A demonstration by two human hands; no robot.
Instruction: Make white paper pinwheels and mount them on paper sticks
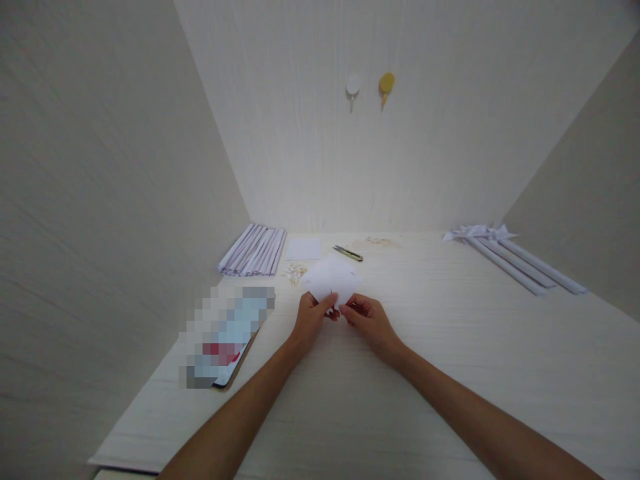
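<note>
A white sheet of paper (330, 275), roughly diamond-shaped, is held just above the table in front of me. My left hand (314, 313) grips its lower edge, with the thumb on top and the fingers underneath. At the lower right edge of the same sheet, my right hand (367, 317) has its thumb and fingertips pinched together on the paper. A few small dark marks show on the sheet. Beyond it lies a pair of thread snips (349, 253) with yellowish handles. Left of the sheet is a small heap of thin tan bits (295, 273), too small to name.
Rolled white paper tubes (254, 250) lie stacked at the back left, beside a flat white paper square (303, 249). A pixelated phone-like object (235, 340) rests on the left. Paper sticks with folded tops (520, 260) lie back right. Two hooks (387, 83) are on the back wall.
</note>
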